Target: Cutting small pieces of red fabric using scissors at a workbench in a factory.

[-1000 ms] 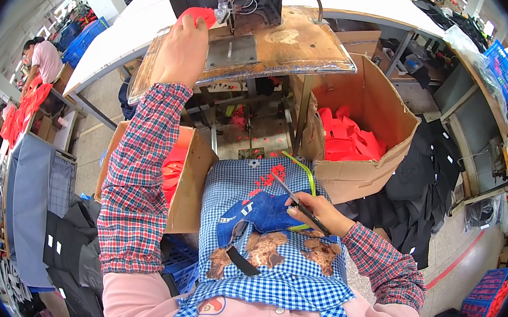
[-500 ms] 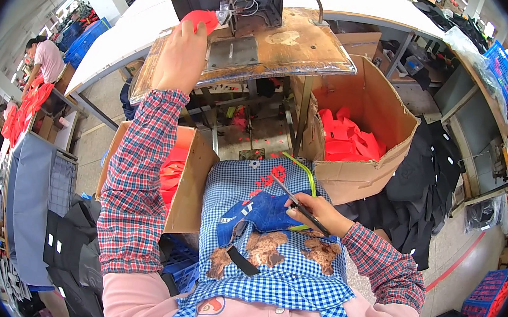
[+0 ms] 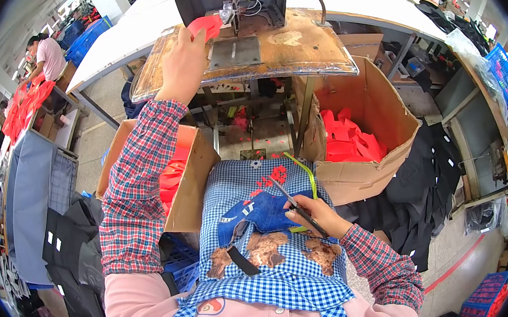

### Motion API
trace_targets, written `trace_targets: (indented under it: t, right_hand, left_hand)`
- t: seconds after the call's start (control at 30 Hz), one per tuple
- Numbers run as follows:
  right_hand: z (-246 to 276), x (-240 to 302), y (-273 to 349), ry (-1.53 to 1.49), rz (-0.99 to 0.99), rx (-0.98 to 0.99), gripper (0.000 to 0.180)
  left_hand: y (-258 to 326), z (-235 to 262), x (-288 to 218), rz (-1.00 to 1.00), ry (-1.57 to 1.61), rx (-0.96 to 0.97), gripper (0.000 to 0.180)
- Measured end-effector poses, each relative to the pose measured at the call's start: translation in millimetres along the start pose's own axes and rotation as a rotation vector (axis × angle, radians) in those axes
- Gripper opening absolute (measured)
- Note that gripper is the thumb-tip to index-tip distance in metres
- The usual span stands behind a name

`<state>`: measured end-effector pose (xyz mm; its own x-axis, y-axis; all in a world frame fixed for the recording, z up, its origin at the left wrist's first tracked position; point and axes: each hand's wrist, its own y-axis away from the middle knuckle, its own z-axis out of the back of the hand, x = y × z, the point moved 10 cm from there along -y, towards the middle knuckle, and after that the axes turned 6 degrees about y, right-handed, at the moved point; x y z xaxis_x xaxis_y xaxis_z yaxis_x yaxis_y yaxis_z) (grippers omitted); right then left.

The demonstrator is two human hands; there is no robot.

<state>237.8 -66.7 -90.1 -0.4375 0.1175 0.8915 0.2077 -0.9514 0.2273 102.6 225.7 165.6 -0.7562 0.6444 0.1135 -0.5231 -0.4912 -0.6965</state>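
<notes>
My left hand (image 3: 183, 66) is raised over the left side of a worn wooden machine table (image 3: 305, 44), its fingers closed on a red fabric piece (image 3: 207, 27). That piece lies just left of the needle area of a sewing machine (image 3: 234, 13). Low over my lap, my right hand (image 3: 316, 215) grips scissors (image 3: 301, 207), the blades pointing up and left. Beneath them is my blue checked apron (image 3: 228, 174), with small red scraps (image 3: 278, 174) scattered on it and a yellow-green strip (image 3: 307, 173) along its right side.
An open cardboard box (image 3: 359, 175) with red pieces stands at the right; another box (image 3: 193, 183) with red fabric is under my left forearm. Dark fabric stacks (image 3: 413, 186) lie on the floor beyond. A co-worker in pink (image 3: 50, 56) is at the far left.
My left hand has shifted slightly down, and more of the red fabric piece shows above its fingers. The right hand with the scissors has barely moved.
</notes>
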Motion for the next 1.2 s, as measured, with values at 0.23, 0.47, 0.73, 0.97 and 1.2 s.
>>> trace_targets:
  t: [0.23, 0.47, 0.73, 0.97, 1.2]
  right_hand:
    - [-6.1, -3.5, -0.7, -0.078, 0.037, -0.012, 0.042]
    - [-23.6, 3.1, 0.6, 0.069, 0.104, 0.034, 0.035]
    - [-26.9, 8.5, 1.5, -0.090, -0.023, 0.006, 0.023]
    - [-20.5, -26.5, 3.0, -0.215, -0.225, -0.109, 0.022]
    - [-23.8, -36.1, -21.2, -0.408, -0.225, -0.137, 0.021]
  left_hand:
    - [50.1, -5.8, -15.4, 0.043, 0.427, 0.095, 0.032]
    - [63.9, -65.9, -111.6, 0.079, 1.088, 0.434, 0.035]
    - [31.9, -15.9, -226.9, 0.060, 1.690, 0.260, 0.053]
    - [158.0, -20.9, -52.9, 0.584, 1.515, 0.356, 0.023]
    - [423.8, -109.3, 251.3, 1.082, 0.533, 0.481, 0.046]
